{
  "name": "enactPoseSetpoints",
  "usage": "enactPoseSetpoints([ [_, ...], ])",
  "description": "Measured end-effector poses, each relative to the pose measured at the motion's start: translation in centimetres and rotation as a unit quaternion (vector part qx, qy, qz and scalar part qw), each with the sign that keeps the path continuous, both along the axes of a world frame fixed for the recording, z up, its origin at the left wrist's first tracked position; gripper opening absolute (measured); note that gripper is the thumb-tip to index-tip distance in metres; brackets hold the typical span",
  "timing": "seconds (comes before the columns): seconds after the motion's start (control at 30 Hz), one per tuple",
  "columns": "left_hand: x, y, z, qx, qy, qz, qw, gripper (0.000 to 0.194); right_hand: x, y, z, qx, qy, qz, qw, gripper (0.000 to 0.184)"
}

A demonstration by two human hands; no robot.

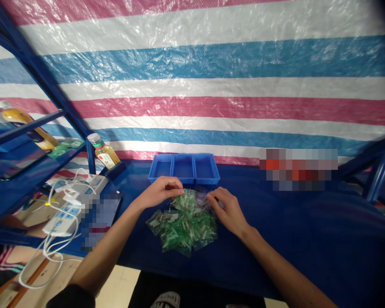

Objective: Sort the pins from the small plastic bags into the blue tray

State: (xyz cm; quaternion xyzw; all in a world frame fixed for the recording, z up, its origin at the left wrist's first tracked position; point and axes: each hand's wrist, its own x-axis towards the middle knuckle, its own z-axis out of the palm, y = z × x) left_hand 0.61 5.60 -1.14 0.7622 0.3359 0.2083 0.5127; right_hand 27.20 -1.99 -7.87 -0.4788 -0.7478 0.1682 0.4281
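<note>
My left hand [164, 190] is closed in a pinch on the top edge of a small green plastic bag [186, 200] with small parts inside. Beside it, my right hand [226, 208] pinches the edge of a clear plastic bag [201, 201], partly hidden behind the green one. Below both hands lies a loose pile of small green and clear bags [186, 233], holding thin pale and metallic pieces too small to name. Just beyond the hands stands a blue tray with three compartments [183, 180].
All this rests on a blue tabletop [291, 239]. To the left are a drink bottle [104, 153], a phone [104, 218] and white power strips [64, 220] with tangled cables. A blue metal frame [45, 81] rises at the left; a striped plastic sheet [211, 102] hangs behind.
</note>
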Motion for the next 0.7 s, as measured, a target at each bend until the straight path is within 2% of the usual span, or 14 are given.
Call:
enactPoseSetpoints([
  [0.1,0.0,0.3,-1.3,0.018,0.052,-0.015,0.998,0.032,0.1,0.1,-0.2,-0.002,-0.011,-0.01,1.0,0.033],
  [0.2,0.3,0.1,-2.2,0.082,0.092,-0.016,0.992,0.03,0.0,0.1,-0.3,-0.001,-0.021,-0.002,1.0,0.031],
  [0.3,0.6,-0.2,-2.0,0.155,0.087,-0.011,0.984,0.025,0.0,0.1,-0.2,-0.001,-0.024,0.003,1.0,0.03],
  [0.4,0.8,-0.4,-1.3,0.187,0.048,-0.008,0.981,0.023,-0.1,0.1,-0.2,-0.002,-0.01,0.007,1.0,0.03],
  [0.53,1.5,-0.4,-1.1,0.152,0.002,0.025,0.988,0.024,-0.5,-0.1,-0.1,-0.023,0.018,0.043,0.999,0.017],
  [0.7,3.3,-0.5,-2.2,0.082,-0.075,0.065,0.992,0.027,-1.4,0.2,0.2,-0.047,0.035,0.049,0.997,0.016],
])
